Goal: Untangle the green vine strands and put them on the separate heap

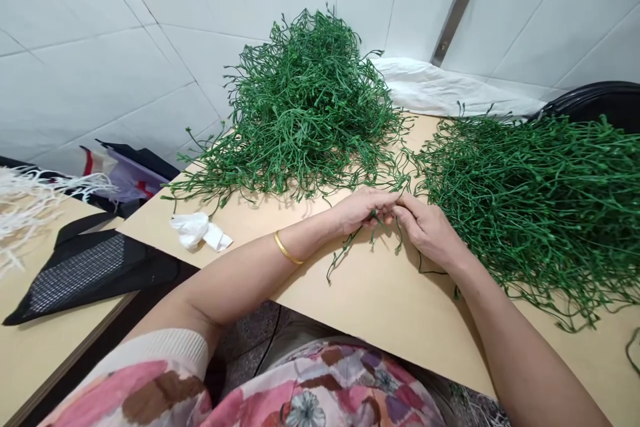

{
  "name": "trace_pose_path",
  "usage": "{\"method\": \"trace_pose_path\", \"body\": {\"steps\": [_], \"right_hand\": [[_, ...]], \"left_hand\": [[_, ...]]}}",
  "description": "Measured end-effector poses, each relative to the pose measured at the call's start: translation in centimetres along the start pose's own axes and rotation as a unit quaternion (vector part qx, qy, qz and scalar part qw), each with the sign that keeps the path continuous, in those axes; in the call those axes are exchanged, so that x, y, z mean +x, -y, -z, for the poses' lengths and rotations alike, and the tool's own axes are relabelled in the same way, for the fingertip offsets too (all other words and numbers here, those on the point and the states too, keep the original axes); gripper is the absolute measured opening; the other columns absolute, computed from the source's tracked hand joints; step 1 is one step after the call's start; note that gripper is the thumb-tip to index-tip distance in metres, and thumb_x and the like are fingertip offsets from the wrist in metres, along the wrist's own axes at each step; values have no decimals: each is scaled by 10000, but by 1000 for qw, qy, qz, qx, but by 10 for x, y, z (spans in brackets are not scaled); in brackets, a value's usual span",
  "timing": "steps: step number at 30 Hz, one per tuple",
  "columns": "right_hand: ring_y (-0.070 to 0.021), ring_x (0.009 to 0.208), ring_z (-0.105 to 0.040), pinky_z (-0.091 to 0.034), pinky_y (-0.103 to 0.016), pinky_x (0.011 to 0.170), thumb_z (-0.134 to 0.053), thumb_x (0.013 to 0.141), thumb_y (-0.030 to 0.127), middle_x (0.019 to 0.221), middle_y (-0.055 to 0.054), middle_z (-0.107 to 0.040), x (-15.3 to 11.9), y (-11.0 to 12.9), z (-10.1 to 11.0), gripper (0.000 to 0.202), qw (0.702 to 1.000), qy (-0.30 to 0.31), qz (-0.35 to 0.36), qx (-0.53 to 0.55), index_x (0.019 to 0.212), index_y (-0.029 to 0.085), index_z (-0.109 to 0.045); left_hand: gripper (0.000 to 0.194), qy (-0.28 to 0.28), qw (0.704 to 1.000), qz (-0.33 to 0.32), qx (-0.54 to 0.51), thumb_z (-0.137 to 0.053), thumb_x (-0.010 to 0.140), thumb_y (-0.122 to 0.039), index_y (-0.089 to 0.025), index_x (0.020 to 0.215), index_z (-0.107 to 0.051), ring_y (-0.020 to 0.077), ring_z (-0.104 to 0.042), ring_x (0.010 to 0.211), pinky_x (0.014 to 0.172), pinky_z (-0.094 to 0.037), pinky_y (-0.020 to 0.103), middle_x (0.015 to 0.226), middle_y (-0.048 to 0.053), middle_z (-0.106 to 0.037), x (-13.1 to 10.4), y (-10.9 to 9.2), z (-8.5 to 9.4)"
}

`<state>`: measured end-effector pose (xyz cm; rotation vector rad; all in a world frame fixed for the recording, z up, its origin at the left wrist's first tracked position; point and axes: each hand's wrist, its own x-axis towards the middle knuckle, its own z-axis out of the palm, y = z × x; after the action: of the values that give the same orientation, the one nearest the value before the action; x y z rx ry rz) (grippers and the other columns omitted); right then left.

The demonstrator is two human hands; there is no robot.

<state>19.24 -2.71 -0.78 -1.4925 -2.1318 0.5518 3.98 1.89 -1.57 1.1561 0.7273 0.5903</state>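
Note:
My left hand (367, 209) and my right hand (423, 227) meet over the table, fingertips close together. Thin green plant stems (345, 253) hang below the left fingers, which are closed on them. The right thumb and fingers pinch at the same stems; their exact grip is partly hidden. One large heap of green stems (310, 107) with small knobbed tips rises behind my hands. Another broad pile of the stems (545, 207) spreads to the right, beside my right forearm.
A crumpled white tissue (200, 230) lies left of my left forearm on the tan table (380, 300). Further left are a black mesh bag (85, 273) and white strands (45, 200) on another table. White cloth (430, 87) rests against the tiled wall.

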Motion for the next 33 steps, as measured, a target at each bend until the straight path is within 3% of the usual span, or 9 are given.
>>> {"method": "trace_pose_path", "body": {"steps": [3, 9, 11, 16, 23, 27, 29, 33], "right_hand": [[-120, 609, -470, -353, -237, 581, -373, 868, 298, 685, -7, -537, 1, 2, 1, 195, 993, 17, 11, 120, 822, 188, -526], [-82, 477, -345, -297, -214, 464, -405, 853, 379, 558, 52, -383, 3, -4, 1, 229, 943, 81, -63, 315, 756, 185, -476], [-84, 474, -346, -288, -218, 464, -388, 859, 383, 548, 51, -379, 4, -4, -1, 250, 953, 65, -72, 288, 719, 188, -458], [-108, 494, -366, -272, -243, 506, -336, 871, 303, 560, 24, -432, 3, 5, -6, 231, 998, -21, -36, 56, 679, 205, -418], [-127, 490, -378, -248, -251, 512, -278, 871, 274, 548, 14, -430, 3, 8, -8, 220, 998, -33, -48, -29, 684, 216, -377], [-118, 453, -295, -186, -268, 496, -310, 837, 251, 517, 23, -373, 5, 6, -11, 181, 991, -60, -49, -109, 692, 209, -409], [-109, 453, -282, -194, -266, 496, -328, 826, 249, 505, 27, -355, 6, 4, -10, 203, 993, -72, -33, -82, 641, 204, -401], [-96, 485, -306, -245, -245, 497, -345, 839, 309, 509, 33, -334, 7, 2, -7, 295, 991, -69, -5, 114, 565, 200, -367]], "left_hand": [[399, -23, 999, -16, 32, -581, 683, -503, -128, 577, -497, 20, -316, 375, 347, -146, 172, 472, -29, -452, -1, 2, -4], [375, -40, 999, 0, 19, -533, 746, -460, -133, 574, -470, 16, -273, 351, 355, -126, 180, 449, -36, -442, -2, 1, -7], [353, -43, 999, 7, 0, -512, 769, -427, -133, 579, -466, 19, -265, 353, 354, -117, 179, 456, -29, -448, -1, 1, -8], [335, -49, 999, -9, -10, -481, 796, -398, -139, 584, -466, 27, -259, 354, 354, -138, 177, 457, -27, -455, 1, 4, -9], [366, -47, 996, -52, 48, -466, 806, -395, -129, 554, -475, 32, -325, 400, 393, -215, 173, 458, -29, -460, -2, 2, -12], [367, -57, 993, -81, 58, -445, 823, -344, -130, 525, -462, 33, -340, 406, 424, -249, 178, 441, -31, -454, -1, 4, -13], [359, -58, 993, -93, 42, -457, 818, -335, -129, 524, -467, 33, -349, 411, 443, -262, 178, 429, -31, -450, 0, 6, -12], [357, -29, 997, -70, -33, -495, 795, -362, -129, 527, -463, 28, -320, 385, 421, -223, 182, 405, -40, -410, -2, 6, -12]]}}
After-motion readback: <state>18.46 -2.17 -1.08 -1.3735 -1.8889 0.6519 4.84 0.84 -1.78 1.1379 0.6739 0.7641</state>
